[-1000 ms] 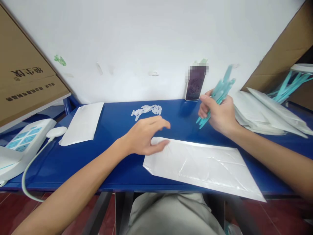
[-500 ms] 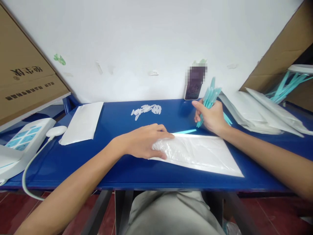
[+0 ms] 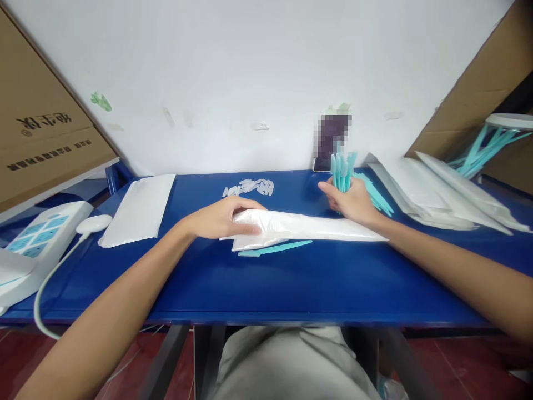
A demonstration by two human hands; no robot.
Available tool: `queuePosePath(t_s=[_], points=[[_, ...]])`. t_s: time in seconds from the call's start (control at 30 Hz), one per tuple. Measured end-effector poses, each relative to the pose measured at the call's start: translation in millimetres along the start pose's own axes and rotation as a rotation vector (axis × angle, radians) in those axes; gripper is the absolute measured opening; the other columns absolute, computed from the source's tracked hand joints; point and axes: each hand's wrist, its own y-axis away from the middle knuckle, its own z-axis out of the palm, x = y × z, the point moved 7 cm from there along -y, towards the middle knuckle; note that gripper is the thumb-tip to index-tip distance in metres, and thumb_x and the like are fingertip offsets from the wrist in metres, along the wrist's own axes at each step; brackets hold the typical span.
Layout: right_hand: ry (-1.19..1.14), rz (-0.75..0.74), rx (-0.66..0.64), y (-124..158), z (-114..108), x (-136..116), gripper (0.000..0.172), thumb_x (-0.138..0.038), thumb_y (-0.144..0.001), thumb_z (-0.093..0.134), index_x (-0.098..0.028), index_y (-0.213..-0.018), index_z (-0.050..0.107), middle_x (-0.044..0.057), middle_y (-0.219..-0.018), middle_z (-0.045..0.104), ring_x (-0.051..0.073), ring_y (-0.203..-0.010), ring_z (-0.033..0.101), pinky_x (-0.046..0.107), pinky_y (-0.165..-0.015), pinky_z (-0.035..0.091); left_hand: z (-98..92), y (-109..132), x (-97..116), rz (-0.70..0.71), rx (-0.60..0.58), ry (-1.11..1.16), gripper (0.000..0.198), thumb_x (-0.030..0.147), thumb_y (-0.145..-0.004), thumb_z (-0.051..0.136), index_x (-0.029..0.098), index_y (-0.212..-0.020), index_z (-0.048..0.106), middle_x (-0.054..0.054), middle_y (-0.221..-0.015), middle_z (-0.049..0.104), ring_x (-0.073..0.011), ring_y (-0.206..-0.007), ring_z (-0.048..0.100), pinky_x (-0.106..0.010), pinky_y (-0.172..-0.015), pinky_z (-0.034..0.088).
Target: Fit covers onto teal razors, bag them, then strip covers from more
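My left hand (image 3: 222,218) grips one end of a shiny white plastic mailer bag (image 3: 316,225), tilted up on its edge and bent under the thumb. A single teal eyebrow razor (image 3: 275,248) lies on the table just in front of the bag's lower edge. In my closed right hand (image 3: 353,200) is an upright bundle of teal eyebrow razors (image 3: 342,169). More teal razors (image 3: 375,194) lie on the table behind that hand, partly hidden. The far end of the bag reaches my right wrist. Small whitish plastic pieces (image 3: 250,188) are heaped beyond my left hand.
A flat white bag (image 3: 139,208) lies at left near a power strip (image 3: 45,239) and a white charging puck (image 3: 94,224) with cable. White mailers (image 3: 437,191) are stacked at right beside a container of teal razors (image 3: 478,147). A phone (image 3: 331,139) leans on the wall.
My left hand has lifted and tilted the bag up, moving it back and left, exposing the single razor in front. My right hand has lowered the razor bundle slightly leftward.
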Motion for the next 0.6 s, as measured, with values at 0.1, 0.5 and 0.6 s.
queuePosePath(t_s=[0.1, 0.5, 0.6], points=[[-0.007, 0.014, 0.011, -1.6, -3.1, 0.1, 0.041, -0.057, -0.078, 0.075, -0.023, -0.087, 0.054, -0.006, -0.055, 0.048, 0.01, -0.046, 0.041, 0.025, -0.043, 0.033, -9.1, 1.2, -2.8, 0.012, 0.059, 0.011, 0.037, 0.044, -0.089, 0.069, 0.021, -0.118, 0.073, -0.008, -0.109, 0.075, -0.0194, -0.088, 0.069, -0.027, -0.069, 0.054], [0.024, -0.031, 0.169, -4.0, -18.8, -7.2, 0.044, -0.063, -0.085, 0.066, -0.021, -0.078, 0.056, -0.003, -0.057, 0.052, 0.01, -0.038, 0.047, 0.024, -0.034, 0.032, -6.7, 0.3, -15.3, -0.014, 0.162, -0.487, 0.044, 0.051, -0.094, 0.056, 0.019, -0.12, 0.07, -0.01, -0.12, 0.072, -0.0291, -0.11, 0.065, -0.041, -0.096, 0.05], [0.001, -0.059, 0.219, -5.3, -28.0, -10.1, 0.047, -0.064, -0.085, 0.067, -0.021, -0.072, 0.054, -0.003, -0.052, 0.05, 0.01, -0.036, 0.046, 0.024, -0.031, 0.03, -7.1, 1.8, -4.2, 0.06, 0.258, -0.633, 0.056, 0.053, -0.095, 0.054, 0.018, -0.138, 0.059, -0.016, -0.137, 0.061, -0.0329, -0.126, 0.055, -0.049, -0.105, 0.045]])
